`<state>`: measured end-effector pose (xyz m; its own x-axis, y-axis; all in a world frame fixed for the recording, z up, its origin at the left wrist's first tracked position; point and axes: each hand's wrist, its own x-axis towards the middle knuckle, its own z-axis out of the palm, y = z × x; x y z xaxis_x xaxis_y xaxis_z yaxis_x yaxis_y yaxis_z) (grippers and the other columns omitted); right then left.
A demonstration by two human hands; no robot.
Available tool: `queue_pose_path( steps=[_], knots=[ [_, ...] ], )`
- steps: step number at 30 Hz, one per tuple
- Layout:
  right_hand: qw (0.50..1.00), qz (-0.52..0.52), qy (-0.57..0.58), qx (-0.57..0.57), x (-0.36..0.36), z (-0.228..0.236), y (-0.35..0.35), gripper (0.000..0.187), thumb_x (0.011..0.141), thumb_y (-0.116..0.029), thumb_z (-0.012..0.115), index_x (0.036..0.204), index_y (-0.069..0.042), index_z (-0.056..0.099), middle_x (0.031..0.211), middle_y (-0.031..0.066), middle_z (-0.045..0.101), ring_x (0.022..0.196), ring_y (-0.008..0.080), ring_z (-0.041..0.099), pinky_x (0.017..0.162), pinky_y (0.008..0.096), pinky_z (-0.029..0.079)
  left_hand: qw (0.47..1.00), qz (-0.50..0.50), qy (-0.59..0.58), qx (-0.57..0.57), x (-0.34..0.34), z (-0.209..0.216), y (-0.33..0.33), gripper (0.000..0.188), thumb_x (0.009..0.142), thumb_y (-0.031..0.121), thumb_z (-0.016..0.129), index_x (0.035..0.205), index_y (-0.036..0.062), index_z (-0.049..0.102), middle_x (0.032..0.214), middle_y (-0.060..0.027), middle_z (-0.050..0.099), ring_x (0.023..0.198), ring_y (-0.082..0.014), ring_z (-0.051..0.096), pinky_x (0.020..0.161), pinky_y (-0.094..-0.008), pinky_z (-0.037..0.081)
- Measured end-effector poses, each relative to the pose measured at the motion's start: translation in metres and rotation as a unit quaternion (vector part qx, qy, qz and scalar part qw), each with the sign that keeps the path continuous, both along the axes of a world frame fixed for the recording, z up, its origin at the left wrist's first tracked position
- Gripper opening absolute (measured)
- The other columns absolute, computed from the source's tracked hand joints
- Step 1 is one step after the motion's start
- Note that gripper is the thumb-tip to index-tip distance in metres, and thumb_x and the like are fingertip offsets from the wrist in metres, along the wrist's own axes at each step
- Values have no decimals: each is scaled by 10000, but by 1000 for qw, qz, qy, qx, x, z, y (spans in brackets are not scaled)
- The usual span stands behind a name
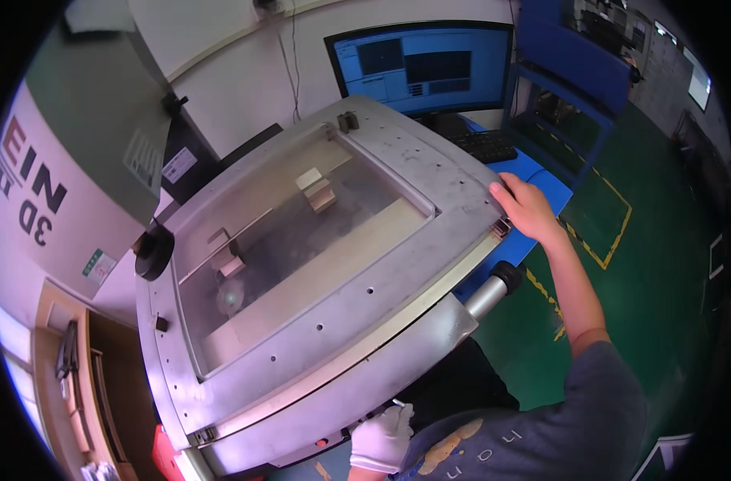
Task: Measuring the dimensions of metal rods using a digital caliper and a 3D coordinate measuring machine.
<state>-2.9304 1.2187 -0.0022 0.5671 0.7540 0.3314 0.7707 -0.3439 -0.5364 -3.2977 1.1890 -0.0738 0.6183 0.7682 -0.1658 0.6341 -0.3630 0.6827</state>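
A large grey metal stage (454, 232) with a sunken glass plate (277, 224) fills the middle. My bare right hand (526, 208) is closed over the stage's right corner, its fingers on the top face. At the stage's near side, my left hand (381, 439) wears a white glove. Its fingers are curled, with a small pale tip (399, 403) showing beside them; what they hold is hidden. On the glass stand a stepped metal block (316, 191) and a second block (228, 255). A thin rod (237, 236) crosses by the second block.
A round black knob (153, 251) sits at the stage's left edge, and a black-ended metal bar (494, 289) juts out on the right. Behind are a lit monitor (422, 68) and a keyboard (484, 146) on a blue table (554, 180). A white machine column (53, 192) rises at left.
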Motion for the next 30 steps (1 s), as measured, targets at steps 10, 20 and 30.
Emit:
queue_pose_path(
  steps=[10,20,30],
  knots=[
    [990,-53,-65,113,4,-11,-25,481,828,-434,375,997,-3,507,794,165,591,766,324,563,681,373,426,988,-137,-65,-15,-21,1,0,247,835,182,444,951,-13,543,876,-120,575,623,-175,546,512,-285,447],
    [872,57,461,-154,-18,-62,-71,393,856,-354,400,688,-40,566,570,-15,472,532,76,439,500,226,359,882,363,-296,50,-111,54,24,379,876,267,359,947,-59,539,582,-117,551,459,-144,449,480,-256,357],
    [807,167,565,43,-19,-79,-96,247,799,-218,430,616,-55,460,557,-32,394,513,51,356,452,177,269,839,410,-233,271,-73,63,34,373,882,237,321,826,-62,536,543,-126,503,455,-180,456,449,-292,380]
  ],
)
